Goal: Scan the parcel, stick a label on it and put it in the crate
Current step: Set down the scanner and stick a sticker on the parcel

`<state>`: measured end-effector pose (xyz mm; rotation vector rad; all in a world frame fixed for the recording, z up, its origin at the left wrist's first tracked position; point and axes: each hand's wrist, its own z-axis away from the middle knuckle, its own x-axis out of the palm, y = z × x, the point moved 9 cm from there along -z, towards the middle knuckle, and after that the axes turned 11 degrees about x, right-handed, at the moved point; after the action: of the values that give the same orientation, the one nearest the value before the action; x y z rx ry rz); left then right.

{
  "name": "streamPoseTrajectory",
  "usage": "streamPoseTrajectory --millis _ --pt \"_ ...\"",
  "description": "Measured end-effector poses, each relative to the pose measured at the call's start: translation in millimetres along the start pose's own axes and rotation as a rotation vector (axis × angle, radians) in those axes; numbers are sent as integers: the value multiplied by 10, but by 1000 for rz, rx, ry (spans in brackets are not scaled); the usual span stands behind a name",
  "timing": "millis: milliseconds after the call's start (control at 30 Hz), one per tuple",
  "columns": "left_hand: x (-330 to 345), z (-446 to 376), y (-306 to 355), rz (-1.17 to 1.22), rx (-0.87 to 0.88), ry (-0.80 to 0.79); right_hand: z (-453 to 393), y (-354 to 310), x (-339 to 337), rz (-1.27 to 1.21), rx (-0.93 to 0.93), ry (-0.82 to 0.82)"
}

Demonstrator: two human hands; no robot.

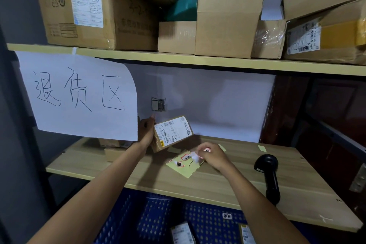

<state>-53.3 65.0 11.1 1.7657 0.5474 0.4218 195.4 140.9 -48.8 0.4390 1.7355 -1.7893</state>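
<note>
The left hand (145, 128) is holding the small cardboard parcel (171, 133) tilted on the shelf (227, 180), grip closed round its stiff, likely light end, while the right hand (213, 155) is pinching a flimsy label (195, 156) off its sheet (185, 164).

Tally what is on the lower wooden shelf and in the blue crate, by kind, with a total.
Lower shelf and blue crate:
Parcel tilted up by the left hand: 1
Cardboard boxes partly hidden behind the paper sign: 2
Yellow sticker sheet under the right hand: 1
Black barcode scanner: 1
Labelled parcels in the crate: 2
Total: 7
</note>
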Motion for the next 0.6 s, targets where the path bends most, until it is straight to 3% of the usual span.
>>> streamPoseTrajectory --millis 233,433,533,600 --pt "-60 -5 23 16 40 31 6 217 -23 355 28 -54" --pt "-55 -1 67 -30 108 40 11 328 -37 1024 -32 101" --pt "-56 1 50 -44 98 27 7 344 -50 1170 -8 179" --pt "-59 -20 -6 -24 71 22 33 236 -82 1126 -23 243"
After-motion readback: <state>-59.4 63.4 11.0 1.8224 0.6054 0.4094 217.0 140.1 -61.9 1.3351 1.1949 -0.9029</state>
